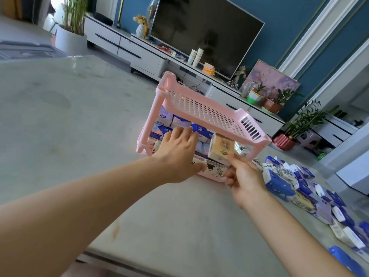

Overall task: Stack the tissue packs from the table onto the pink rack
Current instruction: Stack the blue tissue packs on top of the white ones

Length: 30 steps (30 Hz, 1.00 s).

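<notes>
Here, a beige tissue pack [220, 149] is held at the open front of the pink rack [203, 110], level with its lower shelf and just under the slatted top tier. The right hand [245, 178] pinches the pack from below, fingers curled round its lower edge. The left hand [177, 154] reaches into the same shelf, fingers nearly straight and spread narrowly, resting on the stacked packs [179, 121] already filling it in blue, white and lilac rows. The rack stands on a pale table [79, 116]. A loose heap of packs [299, 182] lies near its right side. Beyond are a television [203, 33], paper cups [195, 55] and potted plants [275, 100].
</notes>
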Motion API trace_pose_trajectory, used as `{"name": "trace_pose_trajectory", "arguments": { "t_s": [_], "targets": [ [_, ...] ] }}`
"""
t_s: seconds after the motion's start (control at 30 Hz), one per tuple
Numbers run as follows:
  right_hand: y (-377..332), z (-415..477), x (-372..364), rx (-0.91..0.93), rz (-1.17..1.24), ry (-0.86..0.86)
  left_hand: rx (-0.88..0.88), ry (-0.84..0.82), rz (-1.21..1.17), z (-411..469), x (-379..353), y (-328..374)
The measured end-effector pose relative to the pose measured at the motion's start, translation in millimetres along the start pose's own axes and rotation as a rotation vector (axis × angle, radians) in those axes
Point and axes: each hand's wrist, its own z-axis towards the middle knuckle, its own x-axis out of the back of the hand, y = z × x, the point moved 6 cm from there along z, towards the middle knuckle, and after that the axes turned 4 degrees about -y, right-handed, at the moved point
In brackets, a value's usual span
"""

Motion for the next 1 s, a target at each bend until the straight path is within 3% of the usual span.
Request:
{"name": "trace_pose_trajectory", "arguments": {
  "t_s": [0.27, 0.57, 0.67, 0.83, 1.0],
  "targets": [
    [-4.8, 23.0, -17.5, 0.083, 0.014, 0.276, -0.004, 0.07, 0.068, 33.1, -2.8, -17.8],
    [-16.6, 35.3, -28.0, 0.18, -0.157, 0.322, 0.102, -0.049, 0.284, 65.6, -24.2, -28.4],
    [-21.3, 44.2, -27.3, 0.222, -0.345, 0.309, 0.126, -0.098, 0.307, 66.3, -26.3, -32.5],
    [-26.3, 46.5, -28.4, 0.415, -0.954, 0.256, 0.127, -0.141, 0.313, 66.5, -26.0, -30.9],
    [-21.9, 25.3, -43.1, 0.933, -1.427, 0.247, 0.122, -0.147, 0.298, 66.9, -27.8, -32.8]
  ]
}}
